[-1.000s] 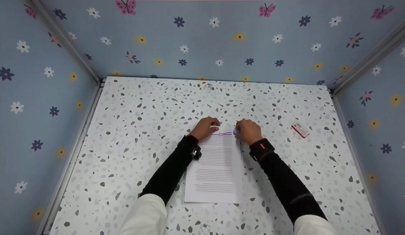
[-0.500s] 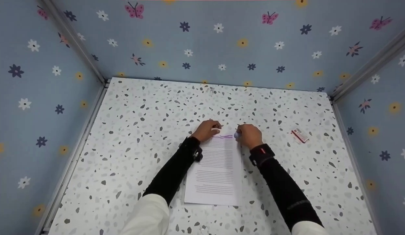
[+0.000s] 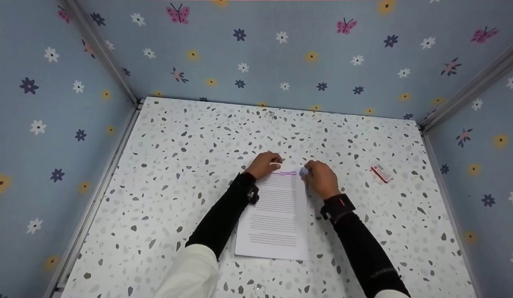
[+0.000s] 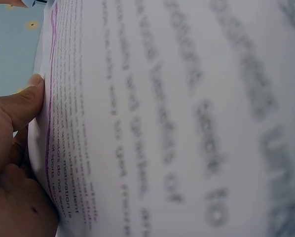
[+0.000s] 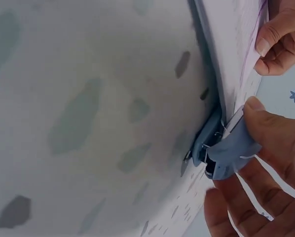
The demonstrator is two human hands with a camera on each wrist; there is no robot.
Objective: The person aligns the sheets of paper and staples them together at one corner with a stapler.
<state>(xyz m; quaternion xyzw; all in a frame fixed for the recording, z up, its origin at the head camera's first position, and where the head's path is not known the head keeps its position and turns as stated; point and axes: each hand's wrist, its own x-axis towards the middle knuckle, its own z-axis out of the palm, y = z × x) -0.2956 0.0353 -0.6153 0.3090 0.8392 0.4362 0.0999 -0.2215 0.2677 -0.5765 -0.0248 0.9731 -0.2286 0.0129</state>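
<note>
A stack of printed paper (image 3: 273, 251) lies in front of me, a wavy purple line (image 3: 287, 173) across its top. My left hand (image 3: 264, 164) holds the stack's top edge; in the left wrist view the thumb (image 4: 29, 101) presses on the printed face with the other fingers behind. A small blue stapler (image 5: 236, 150) is in my right hand (image 3: 322, 178), thumb on its upper part and fingers below. In the right wrist view the stapler's jaws stand apart, with the corner of the stack right at their mouth.
A small red and white box (image 3: 381, 173) rests on the speckled table (image 3: 178, 145) to the right. Panels with a flower and butterfly print (image 3: 264, 54) enclose the table at the back and both sides.
My right hand has shifted slightly right with the stapler, which shows more plainly at the paper's top right corner. The left hand keeps its hold. The head view has tilted a little.
</note>
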